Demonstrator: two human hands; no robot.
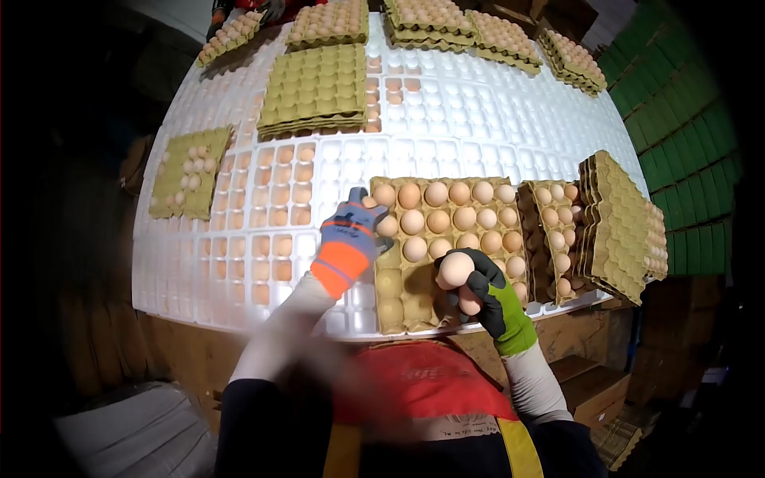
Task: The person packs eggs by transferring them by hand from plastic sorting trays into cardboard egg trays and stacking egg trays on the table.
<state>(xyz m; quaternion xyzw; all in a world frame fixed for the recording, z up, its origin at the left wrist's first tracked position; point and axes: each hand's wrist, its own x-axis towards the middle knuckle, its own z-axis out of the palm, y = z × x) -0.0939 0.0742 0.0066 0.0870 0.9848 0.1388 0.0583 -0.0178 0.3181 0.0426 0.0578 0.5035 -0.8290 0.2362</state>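
My left hand (pixel 353 229), in a grey-blue glove with an orange cuff, is at the left edge of a fibre egg tray (pixel 389 283). Its fingers curl around a pale egg (pixel 386 225), and another egg (pixel 369 202) shows between its fingertips. My right hand (pixel 494 296), in a black and green glove, is closed on two eggs over the tray's near side. One is a pale egg (pixel 457 269), and below it is a pinker egg (pixel 470 301). Brown and cream eggs fill the far rows; bare cells show at the near left.
A white moulded surface (pixel 470 151) with pockets lies underneath, some pockets holding eggs. Stacked trays (pixel 610 227) lean at the right beside another egg tray (pixel 560 239). A partly filled tray (pixel 191 171) lies left, a bare tray stack (pixel 313 88) behind. A co-worker's gloved hand (pixel 272 9) shows far back.
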